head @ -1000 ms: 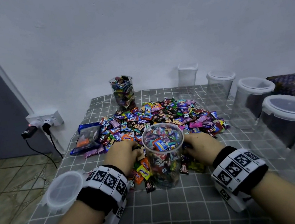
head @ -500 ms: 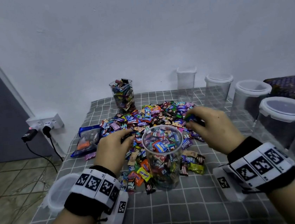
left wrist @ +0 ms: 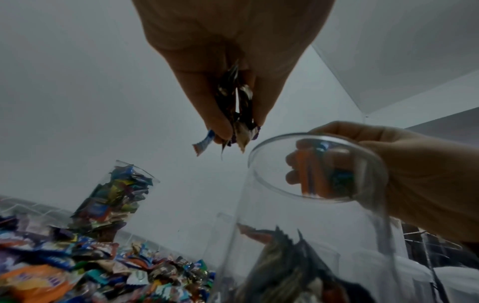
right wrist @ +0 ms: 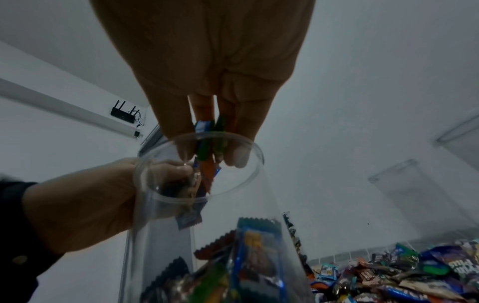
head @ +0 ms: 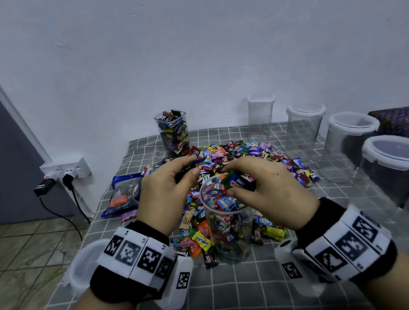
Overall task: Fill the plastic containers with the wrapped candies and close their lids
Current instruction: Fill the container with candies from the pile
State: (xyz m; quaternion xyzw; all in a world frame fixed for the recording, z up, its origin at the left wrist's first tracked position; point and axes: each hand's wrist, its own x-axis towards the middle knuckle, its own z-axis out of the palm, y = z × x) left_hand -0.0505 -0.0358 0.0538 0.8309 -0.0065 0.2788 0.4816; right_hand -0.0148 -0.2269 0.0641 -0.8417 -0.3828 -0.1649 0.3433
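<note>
A clear round container (head: 228, 226), mostly full of wrapped candies, stands open on the checked cloth before me. My right hand (head: 266, 188) hovers over its rim (right wrist: 199, 166), fingers pinching a few candies (right wrist: 207, 141) in green, blue and orange wrappers. My left hand (head: 173, 183) is raised just left of the rim and pinches several dark-wrapped candies (left wrist: 237, 114). A big pile of candies (head: 236, 156) lies behind the container. The container's round lid (head: 83, 265) lies at the cloth's left edge, partly behind my left wrist.
A second clear container (head: 173, 133) full of candies stands at the back. Several empty lidded containers (head: 393, 166) line the right side. A blue candy bag (head: 126, 191) lies at the left. A wall socket (head: 65, 170) with plugs is at the left.
Both hands have lifted from the pile with candies pinched in them and have come in toward the container's mouth, the right one reaching over the rim.
</note>
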